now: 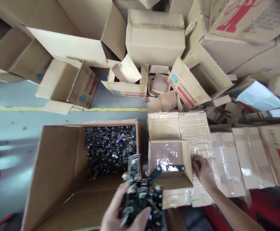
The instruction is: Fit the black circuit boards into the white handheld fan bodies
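Observation:
My left hand [127, 208] is closed around a bunch of small black circuit boards [142, 199], blurred, at the lower middle. To their right is a small open cardboard box [188, 160] with a dark, shiny strip [173, 168] lying inside. At that box's right wall, my right hand [203, 170] has its fingers curled against the edge; the exact hold is partly hidden. A large open carton [58, 160] stands left of my left hand. Heaped in its far part are many black electronic pieces [111, 150], among them a bluish one [120, 138].
Taped cardboard boxes [192, 125] lie under and around the small box, and more closed boxes [255, 157] stand to the right. Open and torn cartons [127, 88] litter the floor beyond. A yellow line [14, 108] crosses the grey floor at left.

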Demonstrator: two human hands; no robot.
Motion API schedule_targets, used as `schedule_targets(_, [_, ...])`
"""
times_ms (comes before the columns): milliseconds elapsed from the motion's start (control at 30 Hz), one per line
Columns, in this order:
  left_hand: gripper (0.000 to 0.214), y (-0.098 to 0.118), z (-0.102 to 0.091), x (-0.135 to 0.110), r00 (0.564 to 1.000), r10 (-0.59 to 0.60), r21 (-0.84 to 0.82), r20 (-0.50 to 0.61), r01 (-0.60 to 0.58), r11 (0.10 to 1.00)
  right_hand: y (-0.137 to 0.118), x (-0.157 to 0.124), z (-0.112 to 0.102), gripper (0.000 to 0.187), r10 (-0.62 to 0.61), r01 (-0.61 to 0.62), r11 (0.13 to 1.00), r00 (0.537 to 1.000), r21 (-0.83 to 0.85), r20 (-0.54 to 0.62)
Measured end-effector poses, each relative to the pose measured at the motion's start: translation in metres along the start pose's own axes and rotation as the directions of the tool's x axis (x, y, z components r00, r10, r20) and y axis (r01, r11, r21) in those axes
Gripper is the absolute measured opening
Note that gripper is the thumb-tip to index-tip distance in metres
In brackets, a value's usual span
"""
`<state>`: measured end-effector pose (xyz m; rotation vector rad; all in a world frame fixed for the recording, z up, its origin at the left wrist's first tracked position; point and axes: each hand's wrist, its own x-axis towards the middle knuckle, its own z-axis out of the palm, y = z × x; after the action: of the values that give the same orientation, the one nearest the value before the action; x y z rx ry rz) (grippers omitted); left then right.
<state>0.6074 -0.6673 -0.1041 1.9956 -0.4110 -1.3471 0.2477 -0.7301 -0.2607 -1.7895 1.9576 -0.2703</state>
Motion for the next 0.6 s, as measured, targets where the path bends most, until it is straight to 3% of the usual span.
schedule_targets(67, [0.060,0.000,0.048,0.007,0.985,0.054,0.012,0.164,-0.056,0.998,-0.001,0.000,0.000,0.022,-0.004,0.004,1.000,1.000,0.019,-0.010])
schedule_targets(133, [0.053,-0.003,0.091,0.025,0.959,0.102,0.125,0.265,-0.138,0.983,-0.001,-0.001,0.002,0.021,-0.005,0.005,1.000,1.000,0.031,-0.018])
schedule_targets(200, [0.053,-0.008,0.122,0.046,0.917,0.236,0.325,0.323,-0.342,0.882,0.001,-0.002,0.003,0.019,-0.005,0.006,1.000,1.000,0.030,-0.026])
schedule_targets(267, [0.057,-0.015,0.140,0.064,0.890,0.272,0.409,0.367,-0.417,0.812,0.005,-0.003,0.006,0.019,-0.010,0.011,1.000,1.000,0.020,-0.027])
schedule_targets(367, [0.063,-0.021,0.151,0.075,0.876,0.252,0.478,0.411,-0.442,0.759,0.010,-0.004,0.008,0.019,-0.017,0.017,1.000,1.000,-0.002,-0.022])
schedule_targets(467, [0.072,-0.017,0.151,0.062,0.877,0.284,0.554,0.388,-0.469,0.688,0.010,-0.004,0.006,0.019,-0.027,0.027,1.000,1.000,-0.009,-0.012])
schedule_targets(533, [0.071,-0.008,0.144,0.045,0.833,0.403,0.573,0.380,-0.554,0.604,0.007,-0.004,0.002,0.020,-0.040,0.040,0.999,0.999,-0.001,-0.009])
schedule_targets(600, [0.061,-0.001,0.127,0.037,0.744,0.528,0.527,0.409,-0.665,0.529,0.006,-0.005,-0.002,0.022,-0.053,0.053,0.998,0.998,0.016,-0.014])
